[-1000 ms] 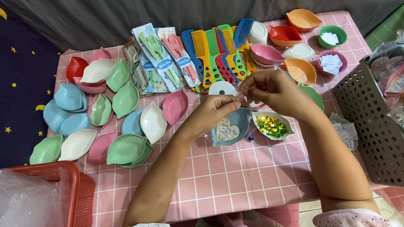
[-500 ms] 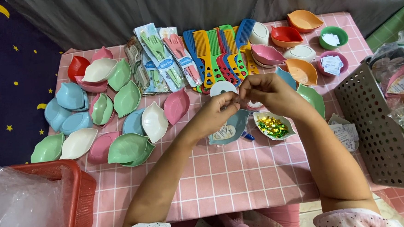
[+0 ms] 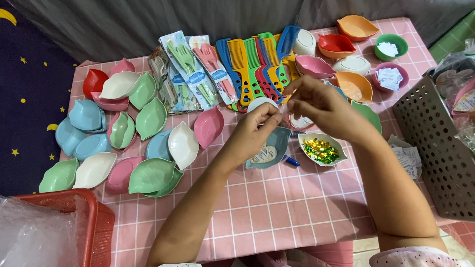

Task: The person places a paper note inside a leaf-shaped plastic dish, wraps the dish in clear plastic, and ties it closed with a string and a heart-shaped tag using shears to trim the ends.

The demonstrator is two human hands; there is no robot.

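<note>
At centre frame, the left hand [image 3: 256, 128] and right hand [image 3: 317, 102] meet above a blue leaf-shaped dish [image 3: 271, 148], each grip pinched narrow on something too small to identify. Just right sits a white dish of glittery bits [image 3: 321, 148], within easy reach on the counter [image 3: 285, 212].

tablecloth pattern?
Pink-and-white checked cloth on the table; head view shows it best.

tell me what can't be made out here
Head view only:
- What the left hand and right hand pinch: too small, hidden by fingertips.
- Blue dish: partly under the left hand.
- Red basket: cut by the bottom edge.
- Grey crate: cut by the right edge.
</note>
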